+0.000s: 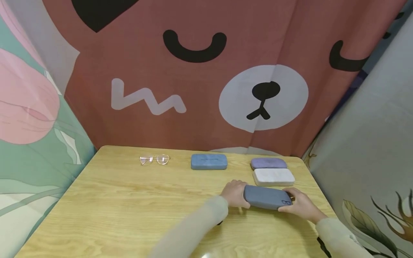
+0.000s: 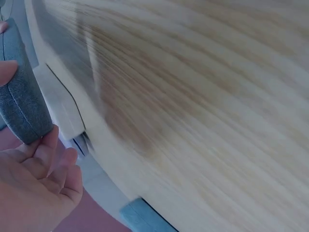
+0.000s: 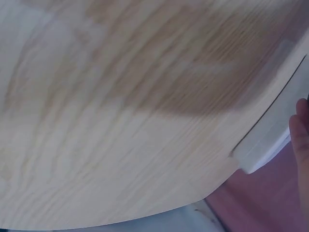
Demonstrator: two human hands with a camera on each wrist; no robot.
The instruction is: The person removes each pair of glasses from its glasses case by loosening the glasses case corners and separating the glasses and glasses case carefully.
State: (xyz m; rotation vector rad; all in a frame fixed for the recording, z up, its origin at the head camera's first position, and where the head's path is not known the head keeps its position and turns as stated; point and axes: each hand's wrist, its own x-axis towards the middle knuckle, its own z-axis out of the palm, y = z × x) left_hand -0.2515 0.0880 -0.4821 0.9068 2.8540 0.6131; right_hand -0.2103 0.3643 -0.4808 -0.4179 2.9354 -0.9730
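Observation:
Both hands hold a grey-blue glasses case [image 1: 267,197] above the right side of the table, one at each end. My left hand [image 1: 236,194] grips its left end; in the left wrist view the fingertips lie under the edge of the case [image 2: 23,92]. My right hand [image 1: 301,205] pinches the right end, beside a small dark glasses print. Just behind the held case lies a white glasses case [image 1: 274,177], with a purple glasses case [image 1: 269,163] against its far side. In the right wrist view only a few fingers [image 3: 301,130] show, and the held case is almost wholly hidden.
A blue glasses case [image 1: 209,162] lies at the back middle of the wooden table [image 1: 129,208]. Left of it rests a pair of thin-framed glasses [image 1: 155,159]. A curtain with a bear face [image 1: 193,125] hangs behind the table, and other printed curtains hang at both sides.

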